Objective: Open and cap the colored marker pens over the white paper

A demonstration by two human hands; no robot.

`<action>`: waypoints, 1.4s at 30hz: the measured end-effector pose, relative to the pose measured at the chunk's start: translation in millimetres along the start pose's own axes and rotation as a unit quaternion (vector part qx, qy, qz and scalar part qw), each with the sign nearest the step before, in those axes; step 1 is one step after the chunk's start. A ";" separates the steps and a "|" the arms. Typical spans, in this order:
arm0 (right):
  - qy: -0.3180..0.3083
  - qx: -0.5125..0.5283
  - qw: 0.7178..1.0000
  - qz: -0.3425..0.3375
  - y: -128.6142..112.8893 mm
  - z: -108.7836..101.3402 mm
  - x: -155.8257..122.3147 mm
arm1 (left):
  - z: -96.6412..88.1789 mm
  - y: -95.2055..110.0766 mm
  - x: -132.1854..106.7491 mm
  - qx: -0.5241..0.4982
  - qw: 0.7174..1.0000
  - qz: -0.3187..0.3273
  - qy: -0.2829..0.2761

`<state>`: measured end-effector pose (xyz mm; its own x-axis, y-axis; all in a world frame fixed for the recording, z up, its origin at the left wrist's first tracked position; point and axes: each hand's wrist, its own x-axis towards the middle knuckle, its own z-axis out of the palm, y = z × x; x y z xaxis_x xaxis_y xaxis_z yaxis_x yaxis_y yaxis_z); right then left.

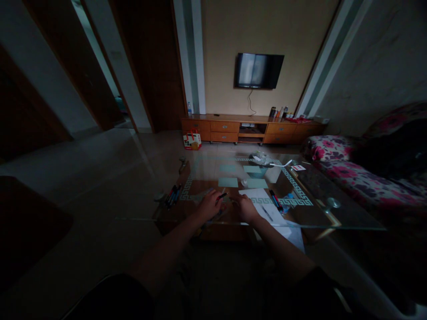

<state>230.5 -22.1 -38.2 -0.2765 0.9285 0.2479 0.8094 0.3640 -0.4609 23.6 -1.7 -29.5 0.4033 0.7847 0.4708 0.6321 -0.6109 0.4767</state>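
My left hand (208, 206) rests on the glass coffee table (333, 220) with its fingers curled round a dark pen with a red band (222, 195). My right hand (245, 208) lies close beside it, fingers bent down on the glass next to a white sheet of paper (263, 206); what it holds, if anything, is hidden. A bunch of marker pens (172, 195) lies to the left of my left hand. Two more pens (275, 200) lie on the white sheet to the right.
Pale green cards (228, 182) lie further back on the table, with a bowl (258, 170) behind them. A floral sofa (350, 171) stands at the right. A wooden TV cabinet (250, 129) and a wall-mounted TV (258, 71) are at the far wall.
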 end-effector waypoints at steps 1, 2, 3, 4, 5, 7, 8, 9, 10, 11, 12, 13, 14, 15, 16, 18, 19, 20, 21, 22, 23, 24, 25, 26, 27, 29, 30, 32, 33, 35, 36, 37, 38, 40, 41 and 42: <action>0.025 0.040 0.999 0.011 1.6 0.2 2.4 | -0.2 -0.4 0.0 -0.002 1.000 0.002 -0.002; 0.050 0.086 0.995 0.023 3.4 0.6 4.9 | -0.5 -0.8 0.0 -0.005 1.000 0.004 -0.005; 0.075 0.132 0.988 0.037 5.3 1.2 7.3 | -0.8 -1.3 -0.1 -0.009 1.000 0.006 -0.008; 0.096 0.175 0.978 0.051 7.2 2.1 9.4 | -1.0 -1.8 -0.1 -0.012 1.000 0.007 -0.010; 0.113 0.214 0.968 0.063 9.1 3.0 11.2 | -1.1 -2.2 -0.2 -0.014 1.000 0.008 -0.013; 0.133 0.275 0.949 0.076 12.7 5.0 13.9 | -0.8 -3.0 -0.4 -0.017 1.000 0.009 -0.016; 0.138 0.298 0.941 0.082 14.2 6.0 14.8 | -0.6 -3.3 -0.5 -0.018 1.000 0.009 -0.016; 0.142 0.319 0.933 0.088 15.4 7.0 15.5 | -0.4 -3.4 -0.6 -0.019 1.000 0.009 -0.017; 0.144 0.336 0.926 0.097 16.2 7.8 16.1 | -0.2 -3.4 -0.7 -0.021 1.000 0.010 -0.018; 0.145 0.350 0.919 0.108 16.8 8.6 16.5 | -0.1 -3.3 -0.8 -0.023 0.999 0.011 -0.019; 0.144 0.363 0.913 0.119 16.9 9.2 16.9 | -0.2 -3.0 -1.0 -0.024 0.999 0.012 -0.021; 0.143 0.374 0.908 0.127 16.8 9.7 17.2 | -0.5 -2.6 -1.1 -0.025 0.999 0.012 -0.022; 0.141 0.382 0.904 0.131 16.6 10.1 17.4 | -0.8 -2.2 -1.2 -0.024 0.999 0.013 -0.024; 0.139 0.388 0.901 0.133 16.2 10.5 17.6 | -1.1 -1.8 -1.3 -0.023 0.999 0.013 -0.025; 0.140 0.393 0.899 0.134 15.9 10.8 17.8 | -1.5 -1.4 -1.4 -0.022 0.999 0.014 -0.026; 0.140 0.408 0.892 0.135 15.6 11.4 18.1 | -2.0 -1.0 -1.4 -0.020 0.999 0.014 -0.026; 0.139 0.416 0.888 0.136 15.7 11.7 18.2 | -2.0 -1.0 -1.4 -0.019 0.999 0.014 -0.026; 0.137 0.425 0.884 0.136 15.8 12.0 18.3 | -2.0 -1.1 -1.4 -0.019 0.999 0.015 -0.026; 0.135 0.433 0.881 0.137 15.8 12.2 18.4 | -1.8 -1.4 -1.3 -0.019 0.999 0.016 -0.027; 0.131 0.439 0.878 0.139 15.6 12.3 18.5 | -1.6 -1.8 -1.3 -0.020 0.999 0.016 -0.028; 0.127 0.445 0.875 0.141 15.2 12.1 18.6 | -1.2 -2.3 -1.2 -0.020 0.999 0.016 -0.028; 0.124 0.449 0.873 0.145 14.5 11.8 18.6 | -0.8 -2.8 -1.2 -0.020 0.999 0.015 -0.029; 0.121 0.454 0.870 0.149 13.5 11.4 18.6 | -0.4 -3.3 -1.3 -0.019 0.999 0.014 -0.029; 0.120 0.458 0.867 0.153 12.2 10.8 18.5 | -0.1 -3.7 -1.4 -0.019 0.999 0.014 -0.029; 0.120 0.462 0.865 0.154 10.8 10.1 18.4 | 0.2 -4.1 -1.5 -0.018 0.999 0.014 -0.029; 0.123 0.469 0.862 0.149 8.3 9.0 18.3 | 0.4 -4.4 -1.8 -0.017 0.999 0.018 -0.031; 0.124 0.474 0.860 0.142 7.3 8.5 18.2 | 0.4 -4.4 -1.9 -0.016 0.999 0.018 -0.031; 0.124 0.479 0.859 0.128 6.1 8.1 18.1 | 0.3 -4.3 -2.0 -0.016 0.999 0.017 -0.032; 0.124 0.479 0.860 0.121 6.0 8.2 18.0 | 0.2 -4.2 -1.9 -0.015 0.999 0.015 -0.032; 0.121 0.475 0.865 0.110 6.2 8.5 17.9 | 0.1 -4.0 -1.7 -0.015 0.999 0.013 -0.033; 0.120 0.472 0.867 0.105 6.5 8.8 17.8 | 0.0 -3.9 -1.6 -0.014 0.999 0.014 -0.034; 0.120 0.469 0.869 0.100 6.8 9.1 17.8 | -0.1 -3.8 -1.4 -0.014 0.999 0.015 -0.035; 0.120 0.468 0.870 0.096 7.1 9.3 17.9 | -0.3 -3.6 -1.3 -0.013 0.999 0.016 -0.035; 0.119 0.465 0.872 0.094 7.6 10.0 18.0 | -0.9 -3.2 -1.0 -0.010 0.999 0.018 -0.037; 0.118 0.463 0.874 0.095 7.9 10.3 18.0 | -1.3 -2.9 -0.9 -0.008 0.999 0.018 -0.037; 0.117 0.460 0.875 0.095 8.3 10.6 18.1 | -1.6 -2.6 -0.7 -0.006 0.999 0.017 -0.037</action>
<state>226.7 -1.5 -46.6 0.0183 0.9776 0.2099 0.0395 0.2091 -0.9771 20.6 -0.8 -29.9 0.4725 0.7689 0.4308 0.6095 -0.6381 0.4704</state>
